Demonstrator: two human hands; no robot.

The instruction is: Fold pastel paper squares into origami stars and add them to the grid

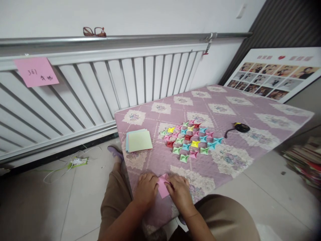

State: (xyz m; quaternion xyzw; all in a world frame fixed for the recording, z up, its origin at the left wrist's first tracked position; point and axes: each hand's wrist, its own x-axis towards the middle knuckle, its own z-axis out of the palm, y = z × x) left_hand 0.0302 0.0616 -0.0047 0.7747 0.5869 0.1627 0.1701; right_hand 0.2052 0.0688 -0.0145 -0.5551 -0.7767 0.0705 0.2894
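A small pink sheet of origami paper (163, 190), partly folded, lies on the cloth-covered table at its near end. My left hand (146, 188) has its fingers on the paper's left edge. From the other side my right hand (180, 191) grips the right edge, thumb and fingers closed on it. Part of the folded top edge is hidden under the fingers. Beyond the hands several small folded paper pieces (187, 146) in pink, green, blue, yellow and red stand in rows. A stack of square paper sheets (140, 140), pale yellow-green on top, lies to the left of them.
On the patterned tablecloth (180, 110) lies a black and yellow object (241, 127) with a strap. A photo board (276, 73) leans at the table's far right. Behind stands a white radiator (100, 87), with glasses (94, 31) on the pipe above. A power strip (79, 162) lies on the floor.
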